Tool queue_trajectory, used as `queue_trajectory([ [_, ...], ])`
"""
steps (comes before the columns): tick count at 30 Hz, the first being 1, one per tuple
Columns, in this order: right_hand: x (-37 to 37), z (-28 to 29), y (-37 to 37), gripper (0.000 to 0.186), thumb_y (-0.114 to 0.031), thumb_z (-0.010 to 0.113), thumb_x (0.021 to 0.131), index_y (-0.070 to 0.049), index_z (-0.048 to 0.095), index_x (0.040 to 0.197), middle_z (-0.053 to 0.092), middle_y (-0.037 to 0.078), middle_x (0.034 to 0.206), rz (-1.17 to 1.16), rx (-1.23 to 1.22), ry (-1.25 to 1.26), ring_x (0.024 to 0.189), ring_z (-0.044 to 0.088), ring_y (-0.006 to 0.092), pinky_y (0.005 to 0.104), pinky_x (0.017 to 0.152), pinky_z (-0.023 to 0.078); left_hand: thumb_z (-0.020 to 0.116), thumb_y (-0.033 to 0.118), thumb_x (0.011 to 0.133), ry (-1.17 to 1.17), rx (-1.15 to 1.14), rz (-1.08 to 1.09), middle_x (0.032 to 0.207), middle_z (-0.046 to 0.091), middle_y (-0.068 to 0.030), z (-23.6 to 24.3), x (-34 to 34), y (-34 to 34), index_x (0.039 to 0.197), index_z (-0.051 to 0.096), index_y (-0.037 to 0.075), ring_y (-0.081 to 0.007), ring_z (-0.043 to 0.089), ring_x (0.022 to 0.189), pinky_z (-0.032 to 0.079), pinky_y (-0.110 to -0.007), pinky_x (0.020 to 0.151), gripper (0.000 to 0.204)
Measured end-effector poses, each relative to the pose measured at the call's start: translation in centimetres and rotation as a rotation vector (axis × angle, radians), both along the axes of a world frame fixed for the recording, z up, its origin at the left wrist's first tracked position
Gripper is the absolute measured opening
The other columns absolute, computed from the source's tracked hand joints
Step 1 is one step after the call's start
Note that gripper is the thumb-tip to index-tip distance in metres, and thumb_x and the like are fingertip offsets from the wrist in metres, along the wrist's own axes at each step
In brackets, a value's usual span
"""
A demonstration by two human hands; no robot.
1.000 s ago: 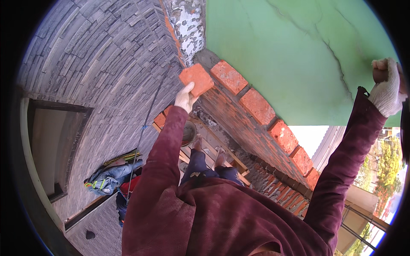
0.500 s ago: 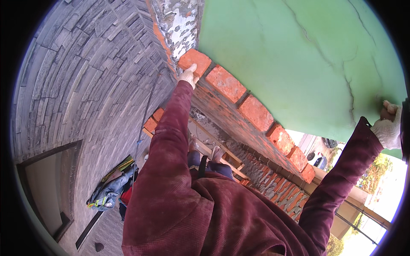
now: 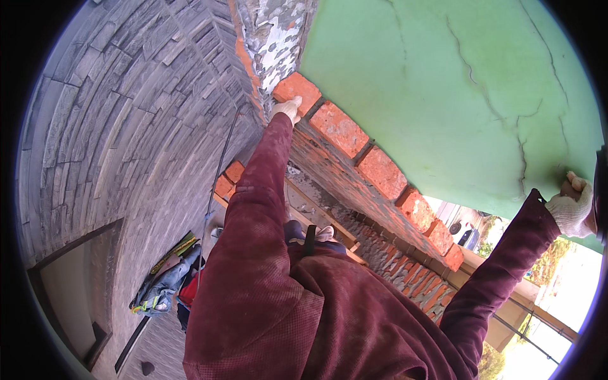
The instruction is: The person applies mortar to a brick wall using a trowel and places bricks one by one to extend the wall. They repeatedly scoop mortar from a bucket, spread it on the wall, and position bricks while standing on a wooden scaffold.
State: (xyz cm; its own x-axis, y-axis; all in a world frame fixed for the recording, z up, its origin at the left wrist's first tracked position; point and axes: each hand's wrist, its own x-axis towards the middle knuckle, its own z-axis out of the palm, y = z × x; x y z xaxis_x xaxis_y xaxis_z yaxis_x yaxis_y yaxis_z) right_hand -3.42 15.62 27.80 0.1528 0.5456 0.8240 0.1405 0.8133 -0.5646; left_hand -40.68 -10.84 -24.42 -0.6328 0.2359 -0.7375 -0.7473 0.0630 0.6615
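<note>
My left hand [image 3: 288,109], in a pale glove, reaches far forward to the end brick [image 3: 297,92] at the wall corner. Its fingers are closed over the near edge of that orange-red brick, and part of them is hidden. More bricks [image 3: 339,128] lie in a row with narrow gaps along the top of the brick wall [image 3: 329,152]. At the far right my right hand [image 3: 571,206], in a whitish knitted glove, is held up with curled fingers in front of the green surface. Something dark shows beside it at the picture's rim; what the fingers hold cannot be made out.
A cracked green surface [image 3: 430,95] spans beyond the wall. Grey stone cladding [image 3: 126,126] rises on the left, with a thin cord [image 3: 218,164] before it. Wooden planks [image 3: 345,237] lie below near my feet; clothes [image 3: 166,282] hang lower left. Loose bricks [image 3: 228,180] sit beside my left arm.
The view has shifted slightly. My left hand's thumb, earlier stretched over the end brick, now lies nearer its edge. My right hand sits a little lower, still curled.
</note>
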Motion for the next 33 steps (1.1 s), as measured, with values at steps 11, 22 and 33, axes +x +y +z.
queue_trajectory([
  [11, 0.8, 0.4, 1.4, 0.015, -0.002, 0.066, 0.083, 0.005, 0.064, 0.069, 0.071, 0.020, 0.076, 0.020, 0.095, -0.046, 0.063, 0.069, 0.0306, 0.0384, 0.066, 0.058, 0.085, 0.047, 0.088, 0.022, -0.170, -0.211, 0.090, 0.067, -0.0088, -2.5, -1.5, 0.8, 0.108, 0.070, -0.007, -0.0181, 0.068, 0.074, 0.063, -0.036, 0.070, 0.059],
  [22, -2.6, -8.1, -10.2, 0.031, -0.033, 0.051, 0.104, -0.007, 0.067, 0.111, 0.071, 0.017, 0.105, 0.692, -0.117, 0.005, 0.098, 0.068, 0.0346, 0.0572, 0.094, 0.053, 0.088, 0.033, 0.087, 0.106, 0.095, 0.178, 0.083, 0.067, -0.0079, -3.5, 1.0, -0.8, 0.111, 0.072, -0.008, -0.0171, 0.060, 0.063, 0.050, -0.033, 0.055, 0.051],
  [33, -22.7, -30.3, -17.1, 0.046, -0.029, 0.078, 0.097, 0.005, 0.067, 0.125, 0.074, 0.017, 0.110, 0.889, -0.646, -0.733, 0.091, 0.073, 0.0229, 0.0371, 0.087, 0.059, 0.088, 0.039, 0.084, 0.052, 0.235, 0.169, 0.104, 0.063, -0.0073, -2.7, 0.6, -4.8, 0.117, 0.067, -0.004, -0.0172, 0.063, 0.090, 0.058, -0.033, 0.082, 0.058],
])
